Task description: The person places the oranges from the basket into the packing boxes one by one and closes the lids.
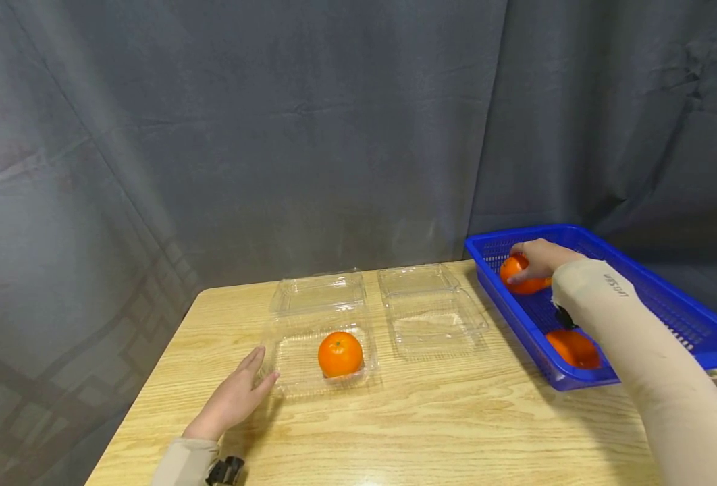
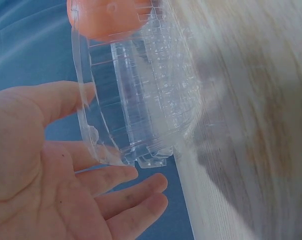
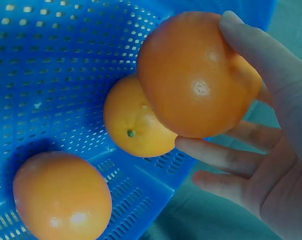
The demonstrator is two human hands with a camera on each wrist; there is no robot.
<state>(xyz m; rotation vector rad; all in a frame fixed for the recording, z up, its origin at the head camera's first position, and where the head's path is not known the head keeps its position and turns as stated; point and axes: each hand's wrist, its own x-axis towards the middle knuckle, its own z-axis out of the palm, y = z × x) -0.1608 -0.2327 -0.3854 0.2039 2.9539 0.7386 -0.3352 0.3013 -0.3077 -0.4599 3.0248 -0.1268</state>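
Note:
My right hand [image 1: 541,258] grips an orange [image 3: 198,75] at the far left end of the blue basket [image 1: 504,297], thumb on one side and fingers on the other. A second orange [image 3: 136,120] shows just behind the held one in the right wrist view. Another orange [image 1: 571,347] lies in the near part of the basket, partly hidden by my right sleeve. My left hand [image 1: 233,398] is at the left side of an open clear plastic clamshell box [image 1: 294,361], fingers extended, thumb at its rim [image 2: 86,120]. One orange [image 1: 340,354] sits in that box's right half.
A second open clear clamshell box [image 1: 431,324] stands between the first box and the basket, its lid [image 1: 419,278] laid back. Both boxes rest on a light wooden table [image 1: 395,432]. A dark grey curtain [image 1: 310,135] hangs behind.

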